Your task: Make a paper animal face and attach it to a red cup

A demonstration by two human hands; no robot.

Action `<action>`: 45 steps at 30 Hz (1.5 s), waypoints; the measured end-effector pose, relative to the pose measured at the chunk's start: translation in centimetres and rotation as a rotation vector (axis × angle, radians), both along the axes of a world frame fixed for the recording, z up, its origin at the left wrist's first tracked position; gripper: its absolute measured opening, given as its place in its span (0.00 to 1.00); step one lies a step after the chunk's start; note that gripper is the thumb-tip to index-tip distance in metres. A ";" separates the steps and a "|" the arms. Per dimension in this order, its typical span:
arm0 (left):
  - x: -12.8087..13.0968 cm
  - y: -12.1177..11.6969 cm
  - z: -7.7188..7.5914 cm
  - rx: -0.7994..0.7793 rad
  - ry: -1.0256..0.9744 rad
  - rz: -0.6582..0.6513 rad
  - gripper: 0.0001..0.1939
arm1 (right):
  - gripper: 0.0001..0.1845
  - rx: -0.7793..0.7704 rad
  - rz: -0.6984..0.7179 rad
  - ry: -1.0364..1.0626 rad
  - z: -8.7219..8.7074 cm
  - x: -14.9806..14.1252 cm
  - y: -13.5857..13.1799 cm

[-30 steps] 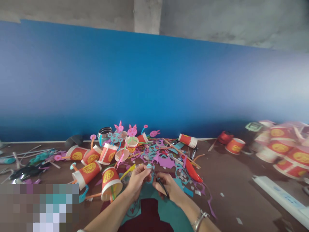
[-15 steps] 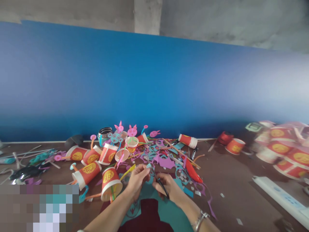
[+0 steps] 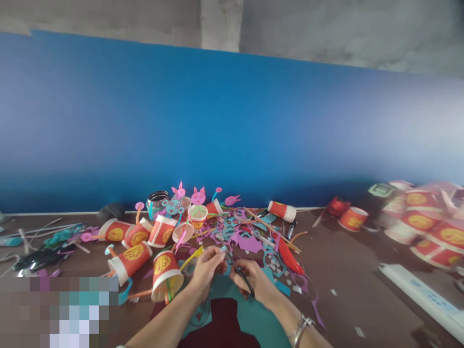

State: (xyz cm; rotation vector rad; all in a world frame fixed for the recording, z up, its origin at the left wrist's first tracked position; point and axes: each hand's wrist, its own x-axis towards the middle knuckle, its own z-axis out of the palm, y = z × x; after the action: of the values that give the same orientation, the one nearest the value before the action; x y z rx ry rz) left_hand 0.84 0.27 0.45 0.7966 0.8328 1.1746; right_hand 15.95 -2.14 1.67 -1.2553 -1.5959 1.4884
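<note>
Left grip (image 3: 206, 270) tight on thin blue paper (image 3: 224, 249), right grip (image 3: 256, 281) around black-handled scissors (image 3: 248, 284)

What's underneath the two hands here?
A teal sheet shows below the left hand and right hand, with a face-like drawing beside the left forearm. Whatever lies directly beneath the hands is covered and cannot be seen.
</note>
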 end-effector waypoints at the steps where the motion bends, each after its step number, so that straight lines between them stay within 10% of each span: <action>1: 0.0 0.0 0.0 -0.003 0.001 -0.007 0.18 | 0.15 -0.005 -0.003 -0.006 0.0 0.0 0.0; 45: 0.0 -0.2 0.4 -0.012 0.007 -0.019 0.16 | 0.14 -0.012 0.043 -0.019 -0.1 0.5 0.1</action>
State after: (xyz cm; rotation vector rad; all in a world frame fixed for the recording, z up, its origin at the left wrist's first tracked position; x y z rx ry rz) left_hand 0.87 0.07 0.89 0.7979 0.8359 1.1492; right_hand 16.46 -2.00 1.55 -1.2520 -1.6382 1.5193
